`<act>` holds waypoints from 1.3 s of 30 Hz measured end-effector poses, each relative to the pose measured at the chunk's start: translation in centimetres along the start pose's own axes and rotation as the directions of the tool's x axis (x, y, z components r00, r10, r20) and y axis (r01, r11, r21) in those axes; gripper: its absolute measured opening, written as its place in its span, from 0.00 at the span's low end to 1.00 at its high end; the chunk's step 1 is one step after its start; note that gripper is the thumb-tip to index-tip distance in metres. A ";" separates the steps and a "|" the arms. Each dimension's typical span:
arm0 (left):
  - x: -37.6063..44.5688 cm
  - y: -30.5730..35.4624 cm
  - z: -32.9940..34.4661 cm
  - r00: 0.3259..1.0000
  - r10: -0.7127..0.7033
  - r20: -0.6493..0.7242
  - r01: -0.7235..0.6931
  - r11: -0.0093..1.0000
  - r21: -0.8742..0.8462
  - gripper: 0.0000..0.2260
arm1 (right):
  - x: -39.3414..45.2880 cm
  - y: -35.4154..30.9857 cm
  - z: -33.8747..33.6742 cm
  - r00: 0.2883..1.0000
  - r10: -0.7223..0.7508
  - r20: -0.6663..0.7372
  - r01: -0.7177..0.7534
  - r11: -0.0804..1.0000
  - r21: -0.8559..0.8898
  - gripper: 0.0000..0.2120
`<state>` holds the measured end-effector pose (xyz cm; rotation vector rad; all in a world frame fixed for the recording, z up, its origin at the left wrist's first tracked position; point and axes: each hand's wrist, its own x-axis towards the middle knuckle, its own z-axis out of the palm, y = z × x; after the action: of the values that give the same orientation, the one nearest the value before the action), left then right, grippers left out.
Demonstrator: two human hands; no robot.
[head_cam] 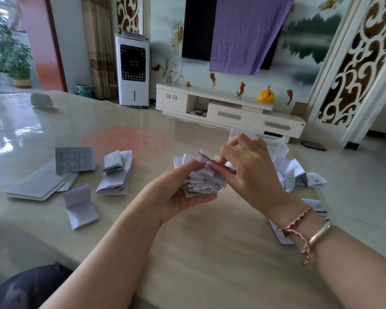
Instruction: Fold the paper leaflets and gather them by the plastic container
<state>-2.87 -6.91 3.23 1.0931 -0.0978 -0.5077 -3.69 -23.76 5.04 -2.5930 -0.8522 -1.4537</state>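
Both hands are working: my left hand (176, 192) is cupping the folded leaflet bundle (201, 181), my right hand (250, 166) is pinching another on; next I'm setting it beside the plastic container (274, 143).

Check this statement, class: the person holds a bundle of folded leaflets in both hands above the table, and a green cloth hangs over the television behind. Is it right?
One detail is wrong: the cloth over the television is purple, not green. The head view shows it. The rest stands: the left hand and right hand hold the bundle of folded leaflets above the table.
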 end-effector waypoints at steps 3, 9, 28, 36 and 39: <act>0.5 -0.2 -0.2 0.998 0.046 -0.050 -0.046 0.999 -0.002 0.07 | -0.1 0.6 0.3 0.975 0.108 0.192 -0.142 0.975 0.172 0.10; 0.9 -0.2 -0.6 0.987 0.078 -0.143 -0.087 0.995 -0.058 0.10 | -0.4 2.0 -0.3 0.906 0.404 0.129 -0.424 0.874 0.238 0.03; 0.6 -0.6 0.0 0.985 0.156 -0.080 -0.146 0.982 0.118 0.07 | 1.0 -0.1 0.6 0.814 0.537 0.222 -0.538 0.553 0.636 0.02; 0.3 0.1 -0.3 0.993 0.097 -0.060 -0.098 0.995 -0.019 0.19 | -1.1 -2.4 1.2 0.882 0.254 0.396 -0.441 0.743 0.504 0.18; 0.4 0.0 -0.5 0.991 0.104 -0.079 -0.105 0.995 -0.001 0.21 | -1.0 -2.5 0.9 0.825 0.234 0.515 -0.540 0.596 0.594 0.20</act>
<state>-2.32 -6.69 2.90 1.0961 -0.0838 -0.3702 -4.62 -21.85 3.15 -2.2121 -0.6141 -0.3352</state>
